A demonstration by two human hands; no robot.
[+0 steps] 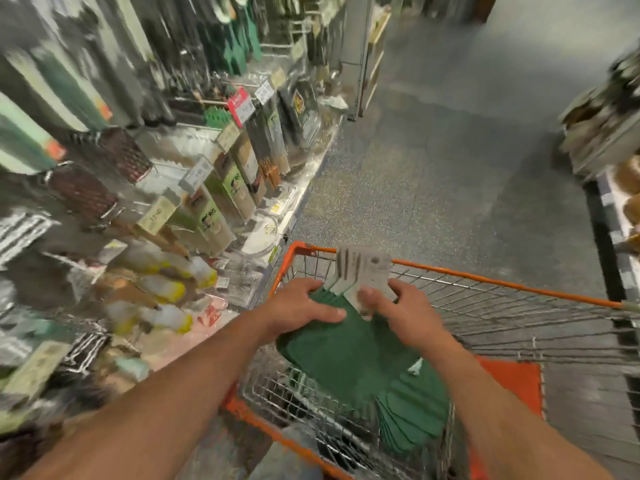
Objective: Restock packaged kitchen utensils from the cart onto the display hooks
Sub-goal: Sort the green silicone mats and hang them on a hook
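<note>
Packaged utensils [349, 341], a fanned stack of green blades with pale header cards, sit above the cart [485, 271], gripped by both your hands. Square the cards so their hang holes line up before you carry the stack to the display hooks [194, 102], left of the cart. Your left hand [301, 306] curls over the stack's left edge, thumb on top. Your right hand [405, 306] pinches the cards, thumb forward. Both forearms reach over the cart's near rim.
</note>
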